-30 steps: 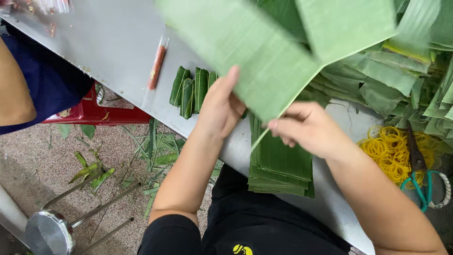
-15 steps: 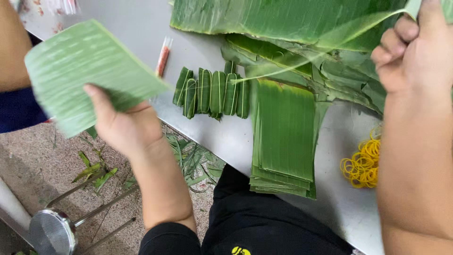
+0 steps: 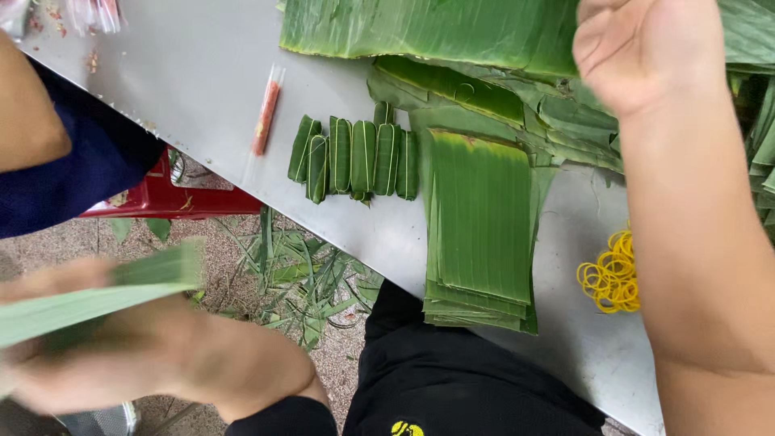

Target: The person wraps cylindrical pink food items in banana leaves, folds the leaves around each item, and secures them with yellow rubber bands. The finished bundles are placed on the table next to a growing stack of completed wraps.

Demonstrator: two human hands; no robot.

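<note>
Left hand (image 3: 161,355) is blurred, fingers apparently pinched on a cut leaf piece (image 3: 89,295) held out over the littered floor (image 3: 282,274); a loose pinch could drop it there. Right hand (image 3: 646,48), curled shut, rests on the big leaves (image 3: 428,28) above the grey metal table (image 3: 194,73), whether gripping, I can't tell.

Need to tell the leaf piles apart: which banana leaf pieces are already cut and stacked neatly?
The stack of rectangular leaf pieces at the table's near edge, right of the wrapped leaf bundles. The leaves beyond lie large, loose and uncut.
</note>
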